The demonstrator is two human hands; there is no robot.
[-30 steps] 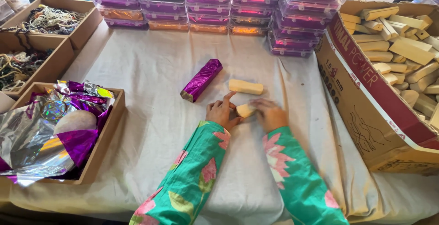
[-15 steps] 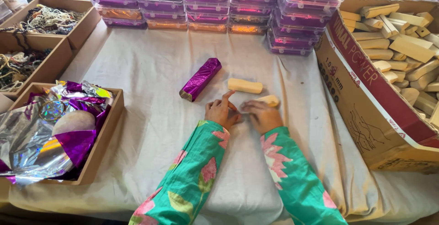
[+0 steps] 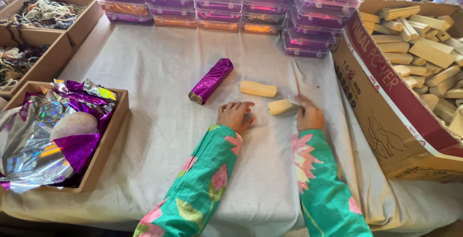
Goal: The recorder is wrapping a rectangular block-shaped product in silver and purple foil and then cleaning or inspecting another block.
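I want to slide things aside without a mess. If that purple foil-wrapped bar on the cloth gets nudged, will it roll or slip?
The purple foil-wrapped bar looks boxy with flat sides, so it would probably slide, not roll. Its glossy foil may feel slippery, though the white tablecloth likely adds drag. It keeps a straight shape, so it is probably stiff.

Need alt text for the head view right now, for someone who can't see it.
The right hand holds a pale block on a white cloth; the left hand rests flat beside it. A second block and a purple foil-wrapped bar lie just beyond.
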